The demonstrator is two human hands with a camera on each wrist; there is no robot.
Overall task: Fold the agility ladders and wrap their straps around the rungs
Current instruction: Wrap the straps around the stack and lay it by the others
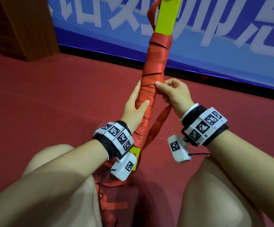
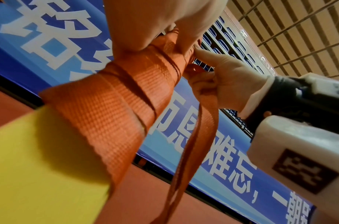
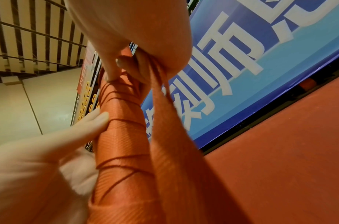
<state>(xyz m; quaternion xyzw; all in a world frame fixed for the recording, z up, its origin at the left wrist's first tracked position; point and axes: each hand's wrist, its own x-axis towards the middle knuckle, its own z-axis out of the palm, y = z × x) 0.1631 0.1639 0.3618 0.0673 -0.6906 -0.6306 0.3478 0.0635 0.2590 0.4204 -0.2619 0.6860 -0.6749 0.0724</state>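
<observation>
A stack of yellow-green rungs [image 1: 165,17] stands tilted in front of me, wound along most of its length in orange strap [image 1: 156,63]. My left hand [image 1: 136,102] holds the wrapped bundle from the left, thumb across the front, fingers behind it. My right hand [image 1: 170,92] pinches the strap against the bundle's right edge, and the loose strap tail [image 1: 157,125] runs from that fist down to the floor. In the left wrist view the yellow rung end [image 2: 40,159] and the strap wraps [image 2: 111,98] fill the frame. The right wrist view shows the wrapped bundle [image 3: 122,136] and the pinching fingers [image 3: 115,66].
I sit on a red floor [image 1: 51,95] with my bare knees [image 1: 231,185] at either side. More orange strap [image 1: 110,205] lies on the floor between my legs. A blue banner with white characters [image 1: 215,30] runs along the back; a wooden panel [image 1: 26,27] stands far left.
</observation>
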